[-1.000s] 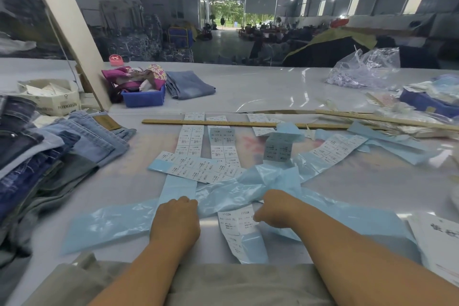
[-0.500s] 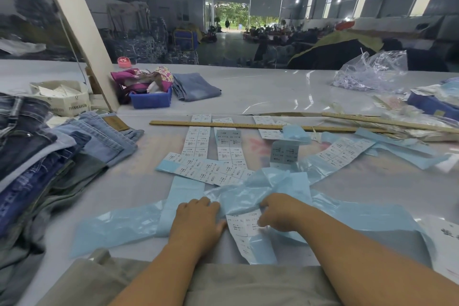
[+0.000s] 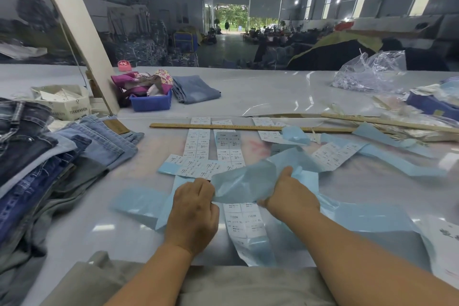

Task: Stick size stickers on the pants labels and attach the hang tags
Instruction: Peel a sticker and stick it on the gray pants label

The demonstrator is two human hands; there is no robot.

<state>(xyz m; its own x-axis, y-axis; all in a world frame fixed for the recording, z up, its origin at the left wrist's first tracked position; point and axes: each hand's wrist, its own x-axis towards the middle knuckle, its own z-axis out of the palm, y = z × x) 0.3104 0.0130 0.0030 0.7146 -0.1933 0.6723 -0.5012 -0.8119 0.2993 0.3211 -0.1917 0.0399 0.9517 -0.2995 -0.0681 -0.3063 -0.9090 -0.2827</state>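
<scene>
Strips of white size stickers (image 3: 198,149) on light blue backing lie across the middle of the table. One sticker strip (image 3: 244,221) runs toward me between my hands. My left hand (image 3: 192,211) and my right hand (image 3: 289,196) both grip a loose blue backing strip (image 3: 242,182) and hold it raised above the stickers. More empty blue backing (image 3: 367,218) trails off to the right. A stack of jeans (image 3: 44,164) lies at the left. A beige pair of pants (image 3: 223,285) lies at the near edge under my forearms.
A long wooden ruler (image 3: 236,127) lies across the table behind the stickers. A white box of tags (image 3: 62,100), a blue bin (image 3: 151,103) and folded jeans (image 3: 196,88) sit further back. A slanted white post (image 3: 79,35) rises at the left. Plastic bags (image 3: 370,73) lie at the right.
Both hands moved forward and lifted the blue backing strip off the table. The near sticker strip now lies uncovered between them.
</scene>
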